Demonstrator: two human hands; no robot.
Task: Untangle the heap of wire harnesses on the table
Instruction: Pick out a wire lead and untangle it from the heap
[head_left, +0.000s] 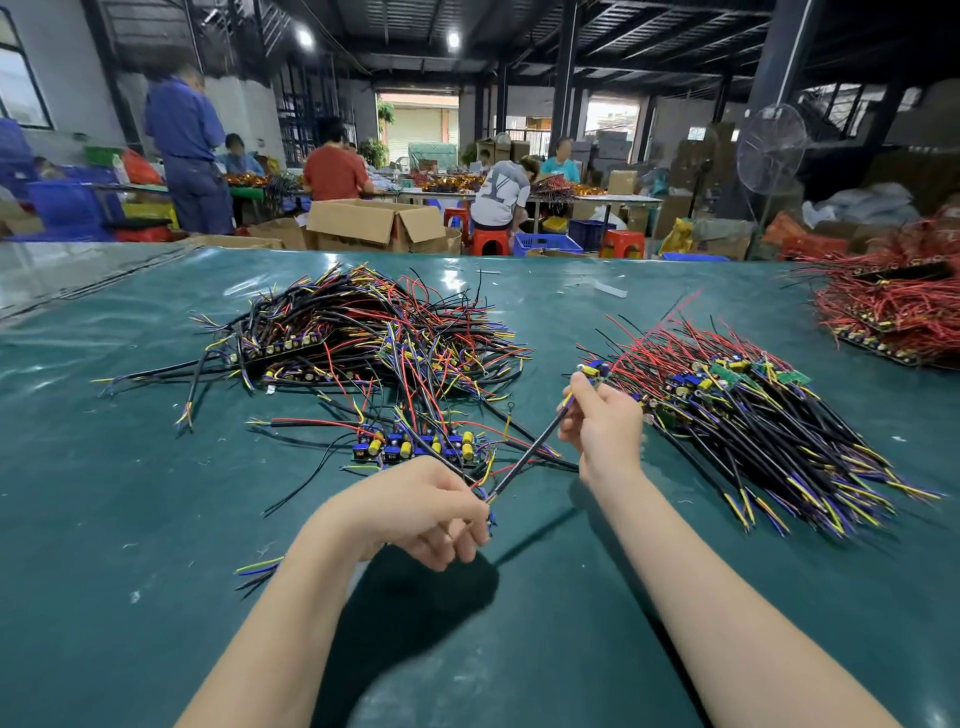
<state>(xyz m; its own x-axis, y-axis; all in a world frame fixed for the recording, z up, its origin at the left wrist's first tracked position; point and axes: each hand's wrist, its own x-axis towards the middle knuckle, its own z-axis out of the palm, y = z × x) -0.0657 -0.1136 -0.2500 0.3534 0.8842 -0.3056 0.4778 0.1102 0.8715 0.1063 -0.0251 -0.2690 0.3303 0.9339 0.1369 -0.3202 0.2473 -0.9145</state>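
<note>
Pinching harness (530, 452), tips partly behind fingers (454, 538)

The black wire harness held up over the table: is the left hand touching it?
Touching. The head view shows the left hand pinching the lower end of the black wire harness; the right hand grips its upper end.

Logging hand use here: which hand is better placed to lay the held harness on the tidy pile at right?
Probably the right. The right hand grips the harness near its board end, beside the tidy pile. The left hand pinches its other end, farther from that pile.
</note>
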